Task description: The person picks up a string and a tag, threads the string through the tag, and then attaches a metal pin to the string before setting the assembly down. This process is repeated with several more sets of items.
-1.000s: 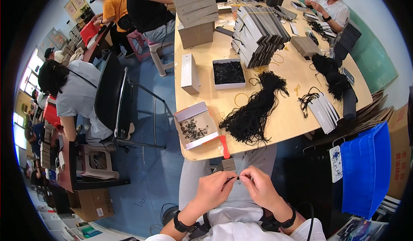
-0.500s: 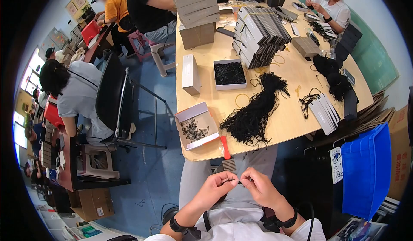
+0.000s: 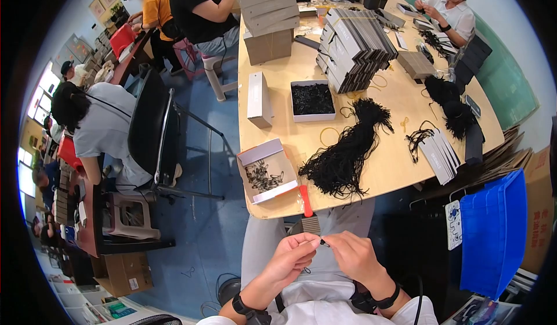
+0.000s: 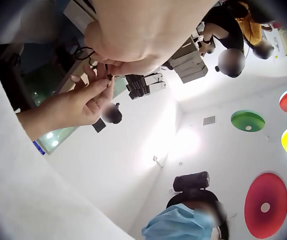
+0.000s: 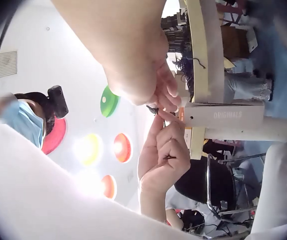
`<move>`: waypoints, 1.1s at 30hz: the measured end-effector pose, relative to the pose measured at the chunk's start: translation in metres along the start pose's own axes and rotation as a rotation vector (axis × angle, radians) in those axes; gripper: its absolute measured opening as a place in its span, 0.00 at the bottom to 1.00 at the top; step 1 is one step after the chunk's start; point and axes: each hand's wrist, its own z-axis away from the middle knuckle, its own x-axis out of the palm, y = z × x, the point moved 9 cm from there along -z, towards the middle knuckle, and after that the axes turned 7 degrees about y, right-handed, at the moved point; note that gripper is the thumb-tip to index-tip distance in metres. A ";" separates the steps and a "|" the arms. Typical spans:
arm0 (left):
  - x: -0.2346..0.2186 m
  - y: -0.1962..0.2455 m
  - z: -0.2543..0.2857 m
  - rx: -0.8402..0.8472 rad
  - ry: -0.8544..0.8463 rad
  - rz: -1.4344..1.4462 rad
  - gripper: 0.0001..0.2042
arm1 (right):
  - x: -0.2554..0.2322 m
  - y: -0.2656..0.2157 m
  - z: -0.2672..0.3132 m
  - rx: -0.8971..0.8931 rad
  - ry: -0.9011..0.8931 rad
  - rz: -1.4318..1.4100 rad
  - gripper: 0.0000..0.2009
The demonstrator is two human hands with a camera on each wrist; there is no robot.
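Over the lap in the head view, my left hand (image 3: 290, 259) and right hand (image 3: 353, 256) meet fingertip to fingertip. Thumb and forefinger of each pinch a thin black cord with a small dark piece (image 3: 323, 242) on it. A dark cord loop (image 4: 83, 53) stands out beside the hands in the left wrist view. The small dark piece (image 5: 152, 110) appears between the fingertips in the right wrist view, partly covered by them. Beyond the hands, an open box (image 3: 267, 197) of small dark metal pins and a bundle of black cords (image 3: 342, 156) lie on the table.
On the table (image 3: 386, 180) stand a white box of small black parts (image 3: 312, 118), an upright grey box (image 3: 257, 100) and a banded stack of grey cards (image 3: 354, 49). A red strip (image 3: 305, 200) overhangs the front edge. A blue bin (image 3: 493, 232) is at the right; several people sit nearby.
My left hand has turned, its lower fingers more spread and curled below the pinch. The right hand has rolled slightly inward, and a small loop now shows under the left fingers.
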 end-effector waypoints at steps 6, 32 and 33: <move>0.000 0.003 0.001 0.063 0.067 -0.057 0.05 | -0.002 0.006 0.000 0.008 -0.012 -0.105 0.13; 0.005 0.016 0.016 0.464 0.203 -0.616 0.06 | -0.017 0.001 0.002 -0.096 -0.024 -0.133 0.12; 0.006 0.017 0.017 0.471 0.206 -0.639 0.06 | -0.016 0.002 0.003 -0.097 -0.024 -0.134 0.12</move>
